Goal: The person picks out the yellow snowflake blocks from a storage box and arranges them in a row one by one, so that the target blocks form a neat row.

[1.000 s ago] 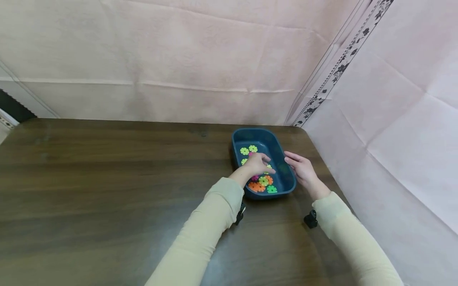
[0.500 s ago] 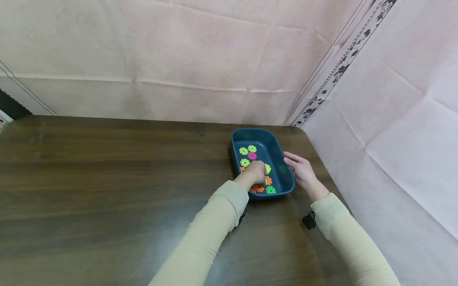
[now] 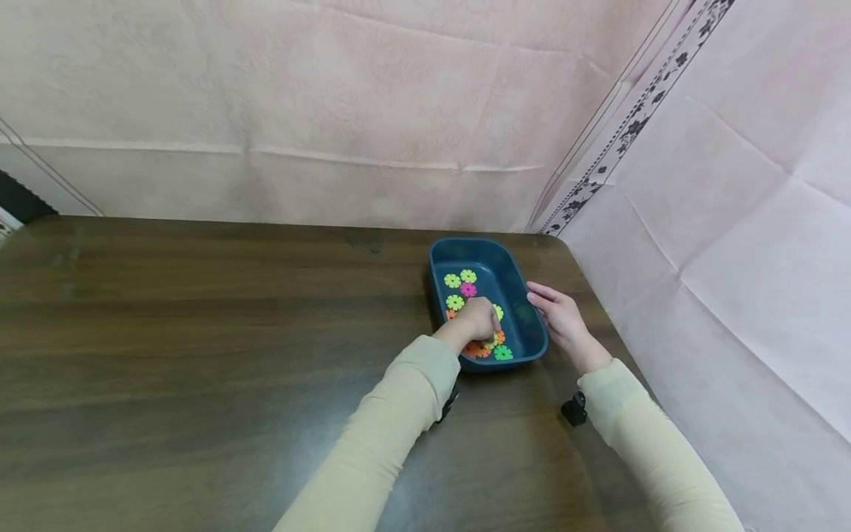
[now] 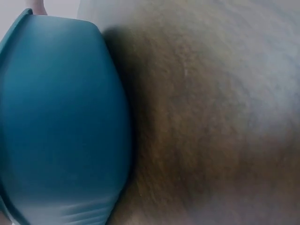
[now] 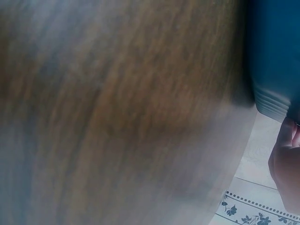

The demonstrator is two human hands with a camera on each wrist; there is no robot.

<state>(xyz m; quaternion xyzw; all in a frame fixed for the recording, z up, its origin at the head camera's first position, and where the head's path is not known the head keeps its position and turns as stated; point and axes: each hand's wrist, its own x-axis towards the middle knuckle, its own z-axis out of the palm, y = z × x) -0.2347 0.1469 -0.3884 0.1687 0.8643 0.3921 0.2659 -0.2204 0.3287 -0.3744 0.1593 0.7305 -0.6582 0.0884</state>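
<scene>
My left hand (image 3: 473,319) reaches down into a blue plastic bin (image 3: 532,329), its fingertips among small flower-shaped pieces on the bottom. An index finger points downward close to an orange flower piece (image 3: 499,336); the other fingers are hidden behind the hand, and I cannot tell whether they pinch a piece. My right hand (image 3: 561,319) is outside the bin on its right, with extended fingers touching the rim. In the right wrist view, the right hand (image 5: 286,164) meets the ridged end of the bin wall. The left wrist view shows mostly the bin's outer side (image 4: 65,117).
More flower pieces lie in the bin: yellow-green ones (image 3: 452,281), a pink one (image 3: 468,290) and a green one (image 3: 503,353). The bin stands near the back right of a brown wooden table (image 3: 233,332). Pale cloth walls (image 3: 332,111) rise behind and to the right.
The left hand has lowered further into the bin, from fingers spread above the pieces to fingertips down among them. The right hand has stayed at the rim.
</scene>
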